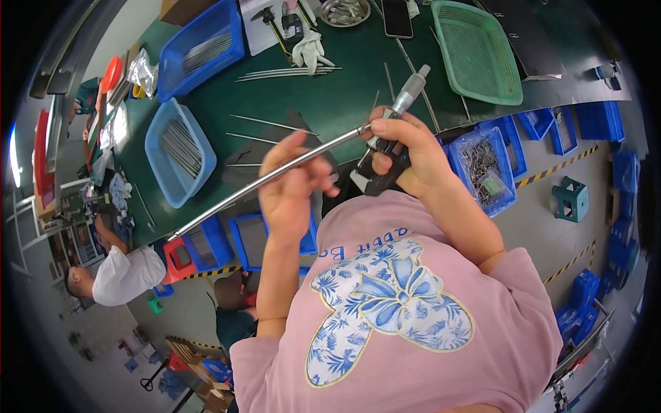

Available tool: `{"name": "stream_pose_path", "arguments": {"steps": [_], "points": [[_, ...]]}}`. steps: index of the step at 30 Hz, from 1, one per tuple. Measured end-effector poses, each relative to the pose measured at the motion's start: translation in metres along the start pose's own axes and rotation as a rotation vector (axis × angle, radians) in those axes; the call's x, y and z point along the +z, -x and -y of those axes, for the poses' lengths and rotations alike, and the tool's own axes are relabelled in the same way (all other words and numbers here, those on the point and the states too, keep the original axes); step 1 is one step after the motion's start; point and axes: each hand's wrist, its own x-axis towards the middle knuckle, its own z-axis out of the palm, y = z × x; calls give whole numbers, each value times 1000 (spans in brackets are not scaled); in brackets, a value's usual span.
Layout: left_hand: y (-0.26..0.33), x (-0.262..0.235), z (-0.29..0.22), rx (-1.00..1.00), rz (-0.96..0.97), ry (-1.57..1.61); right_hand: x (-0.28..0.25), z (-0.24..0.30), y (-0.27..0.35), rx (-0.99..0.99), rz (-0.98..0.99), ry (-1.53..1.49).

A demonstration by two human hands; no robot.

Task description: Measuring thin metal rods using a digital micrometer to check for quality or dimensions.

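A long, thin metal rod (265, 180) slants across in front of me, its far-left end hanging past the table edge. Its right end meets the thumb and fingertips of my right hand (406, 148). That hand is closed round a micrometer (412, 91) with a silver thimble and a dark frame. The rod passes over the palm of my left hand (292, 182), whose fingers are apart and slightly blurred, not wrapped round it. Several similar rods (258, 138) lie on the green table beyond my left hand.
Blue trays (208, 160) of rods stand on the table (358, 86) at left. A green basket (511, 82) sits at right, beside a phone (397, 18). White gloves (310, 51) and a caliper (272, 27) lie farther back. Below right is a bin (508, 180) of metal parts; a person (127, 275) works at left.
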Motion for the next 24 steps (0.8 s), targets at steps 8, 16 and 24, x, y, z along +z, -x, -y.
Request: {"name": "stream_pose_path", "arguments": {"steps": [8,16,24], "points": [[1,9,-7,-56,-64,2,-2,18,9,-163,94,136],[4,19,-19,-242,-37,33,12,40,19,-65,302,-26],[5,22,-19,-278,-22,10,16,39,19,59,325,-91]]}}
